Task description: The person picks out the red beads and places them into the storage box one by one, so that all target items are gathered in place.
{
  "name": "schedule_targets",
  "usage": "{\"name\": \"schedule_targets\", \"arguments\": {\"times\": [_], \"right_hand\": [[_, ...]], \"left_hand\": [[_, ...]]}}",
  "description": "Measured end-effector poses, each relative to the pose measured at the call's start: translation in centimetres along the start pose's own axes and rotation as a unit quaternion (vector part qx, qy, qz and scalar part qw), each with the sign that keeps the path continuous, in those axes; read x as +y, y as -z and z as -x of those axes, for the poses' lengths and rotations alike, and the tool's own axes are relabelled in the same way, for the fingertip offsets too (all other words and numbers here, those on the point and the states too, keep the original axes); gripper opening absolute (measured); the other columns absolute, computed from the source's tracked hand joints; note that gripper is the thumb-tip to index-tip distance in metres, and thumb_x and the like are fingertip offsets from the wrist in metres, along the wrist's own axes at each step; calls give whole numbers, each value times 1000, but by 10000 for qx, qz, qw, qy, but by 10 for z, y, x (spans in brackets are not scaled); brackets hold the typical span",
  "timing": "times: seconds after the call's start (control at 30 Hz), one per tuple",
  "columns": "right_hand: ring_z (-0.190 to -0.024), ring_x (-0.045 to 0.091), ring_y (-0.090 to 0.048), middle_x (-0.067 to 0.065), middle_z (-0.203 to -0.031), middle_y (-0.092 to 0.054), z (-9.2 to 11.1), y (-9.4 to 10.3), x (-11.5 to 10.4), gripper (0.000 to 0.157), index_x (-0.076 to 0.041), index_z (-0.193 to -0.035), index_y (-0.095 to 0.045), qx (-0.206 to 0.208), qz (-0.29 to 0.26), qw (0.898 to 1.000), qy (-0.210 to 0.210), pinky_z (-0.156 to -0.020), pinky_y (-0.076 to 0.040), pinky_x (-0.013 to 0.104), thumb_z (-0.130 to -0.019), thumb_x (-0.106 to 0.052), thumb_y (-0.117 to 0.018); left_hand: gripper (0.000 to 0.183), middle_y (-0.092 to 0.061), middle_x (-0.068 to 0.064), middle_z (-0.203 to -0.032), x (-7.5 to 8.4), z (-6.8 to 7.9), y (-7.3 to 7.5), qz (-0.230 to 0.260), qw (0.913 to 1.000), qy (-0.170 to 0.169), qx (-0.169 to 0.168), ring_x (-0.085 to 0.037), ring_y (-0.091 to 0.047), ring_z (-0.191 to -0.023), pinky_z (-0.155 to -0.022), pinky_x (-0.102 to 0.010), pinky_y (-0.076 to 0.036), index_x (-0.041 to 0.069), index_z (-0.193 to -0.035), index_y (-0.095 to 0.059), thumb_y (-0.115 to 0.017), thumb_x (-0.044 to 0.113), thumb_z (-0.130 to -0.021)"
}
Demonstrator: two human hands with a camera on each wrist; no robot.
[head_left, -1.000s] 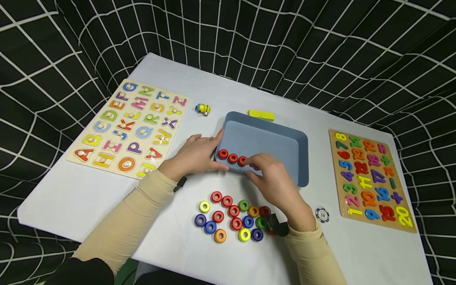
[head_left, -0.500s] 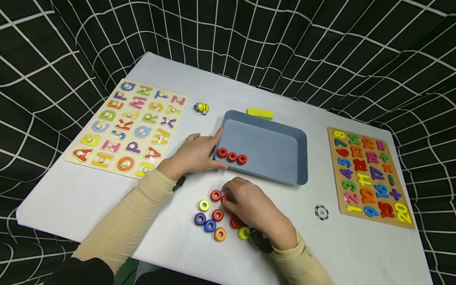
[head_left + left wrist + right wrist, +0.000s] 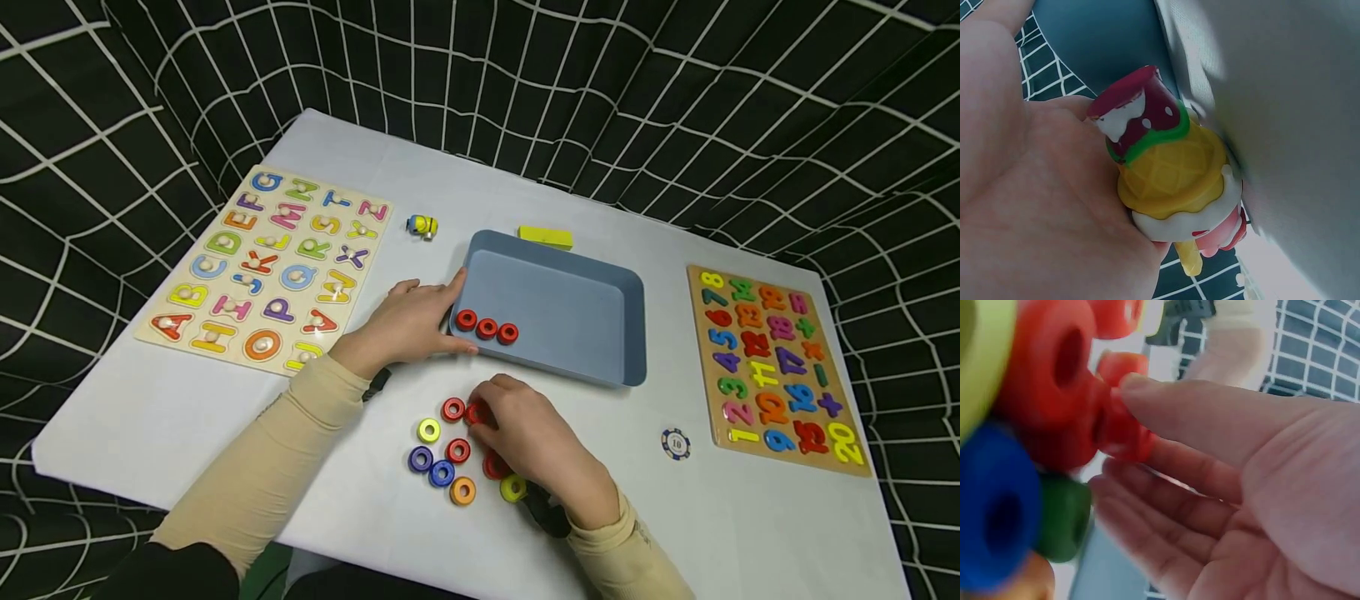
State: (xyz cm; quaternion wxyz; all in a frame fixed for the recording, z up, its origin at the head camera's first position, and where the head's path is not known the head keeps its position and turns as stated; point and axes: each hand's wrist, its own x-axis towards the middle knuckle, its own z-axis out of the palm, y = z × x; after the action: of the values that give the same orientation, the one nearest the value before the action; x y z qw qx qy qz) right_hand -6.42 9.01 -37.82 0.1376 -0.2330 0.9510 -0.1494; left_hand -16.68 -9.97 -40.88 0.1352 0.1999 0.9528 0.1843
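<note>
My left hand [image 3: 408,325] rests at the left end of a grey-blue tray [image 3: 562,317], thumb along the near rim and index finger along the left side. Beneath its palm is an ice-cream-cone toy [image 3: 1172,169], seen only in the left wrist view; whether it is gripped cannot be told. Three red rings [image 3: 487,328] line the tray's near left corner. In front of the tray, my right hand [image 3: 532,433] pinches another red ring [image 3: 1125,428] between thumb and fingers. Around it lie a red ring [image 3: 453,409], a yellow ring [image 3: 428,431] and several others, some hidden beneath this hand.
A wooden letter board [image 3: 262,267] lies at the left, a number board [image 3: 780,371] at the right. Behind the tray are a small yellow-blue figure [image 3: 423,226] and a yellow block [image 3: 545,237]. A poker chip [image 3: 676,444] lies right of the rings.
My right hand has left a red ring in the tray, moved back toward the near rings, and now pinches another red one. My left hand stays at the tray.
</note>
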Motion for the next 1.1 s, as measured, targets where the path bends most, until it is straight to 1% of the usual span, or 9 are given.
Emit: {"name": "schedule_targets", "arguments": {"times": [0.07,0.17,0.23,0.33,0.5,0.63,0.77,0.87,1.1], "right_hand": [[-84,10,-58,-1,-99,-65,-1,6,4,25,-11,-106,-69,258,-192,9994,-96,-74,-52,28,-83,-19,-76],[-91,17,-64,3,-107,-67,-2,19,14,32,-9,-114,-68,838,-445,9952,-227,-78,-55,33,-83,-11,-74],[-94,22,-65,5,-109,-67,-5,26,24,36,-9,-119,-66,1245,-523,9904,-304,-81,-56,36,-83,-7,-73],[-96,26,-66,8,-110,-67,-10,33,39,39,-8,-122,-63,1594,-647,9837,-532,-83,-55,40,-84,-5,-72],[-99,28,-65,10,-112,-68,-21,34,54,36,-8,-121,-63,1643,-764,9794,-894,-83,-54,43,-86,-8,-71],[-100,28,-66,11,-112,-68,-26,31,60,36,-7,-121,-64,1577,-751,9795,-1000,-84,-54,43,-85,-8,-71],[-104,29,-65,13,-118,-66,-27,29,68,38,-7,-123,-63,1420,-766,9805,-1118,-85,-54,45,-86,-10,-70],[-107,30,-64,13,-122,-65,-21,30,74,37,-9,-125,-62,1378,-835,9792,-1231,-86,-54,46,-88,-12,-68],[-99,26,-66,9,-116,-67,12,41,82,27,-9,-118,-66,1851,-860,9721,-1156,-85,-54,47,-91,-13,-66]], "left_hand": [[116,-42,-8,-151,-1,0,0,14,10000,-17,23,-20,-40,-140,-119,-48,-16,14,-156,-6,-60,75,-74],[115,-43,-9,-151,-1,0,0,23,10000,-43,47,-20,-41,-140,-119,-49,-16,13,-156,-7,-61,74,-75],[116,-43,-9,-151,-1,0,0,26,10000,-48,49,-20,-41,-140,-119,-49,-16,13,-156,-7,-61,74,-75],[116,-41,-8,-152,-1,0,0,14,10000,-37,38,-19,-40,-140,-119,-49,-16,14,-156,-6,-61,75,-74],[116,-40,-8,-152,0,1,1,-26,10000,-31,2,-19,-39,-141,-119,-50,-16,14,-156,-5,-60,75,-74],[116,-40,-8,-153,1,2,2,-5,10000,-46,16,-19,-38,-142,-119,-50,-16,14,-156,-5,-60,75,-74],[117,-41,-8,-152,3,2,1,14,10000,-40,40,-19,-39,-141,-118,-50,-16,14,-156,-5,-61,75,-74],[116,-42,-8,-151,3,4,0,39,10000,-14,22,-19,-40,-141,-118,-50,-16,14,-156,-5,-61,74,-74],[116,-42,-8,-151,3,5,3,98,9999,-31,59,-19,-39,-141,-119,-50,-15,14,-156,-5,-61,75,-74]]}}
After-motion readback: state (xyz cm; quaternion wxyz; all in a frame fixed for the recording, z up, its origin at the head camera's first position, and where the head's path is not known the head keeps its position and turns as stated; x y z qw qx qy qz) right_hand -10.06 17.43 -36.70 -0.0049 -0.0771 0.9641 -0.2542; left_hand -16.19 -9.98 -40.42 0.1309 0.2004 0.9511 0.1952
